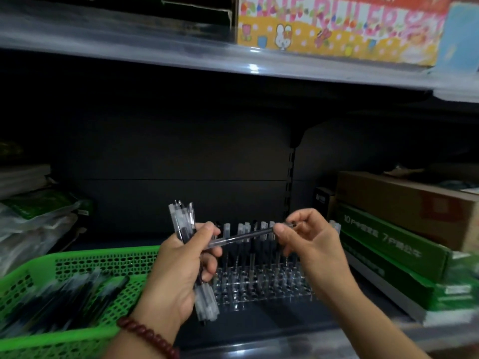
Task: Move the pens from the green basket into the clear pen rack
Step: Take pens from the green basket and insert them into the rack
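Your left hand [177, 274] is curled round a bundle of pens [182, 225], held upright, with ends showing above your thumb and below your little finger. Your right hand [316, 246] pinches one end of a single pen [243, 237] between thumb and forefinger. Its other end lies against your left fingers, so it bridges the two grips.

The clear pen rack [259, 287] sits just below and beyond that pen, with standing pens [263, 229] in its back holes. Loose pens [59, 301] lie in the green basket [98, 255], down and outward of your left wrist.

The likely trouble:
- **Dragging a neighbour out:** if the single pen comes away at a slant, it could pull another pen from the bundle and drop it.
- **Pen swinging:** your pinch is at the very end, so the pen may swing as you tip it upright and knock the standing row.
- **Missing the hole:** the rack is transparent and the shelf is dim, so a hole is easy to miss.
- **Bundle slipping:** loosen your left fingers and the bundle may slide down through them.
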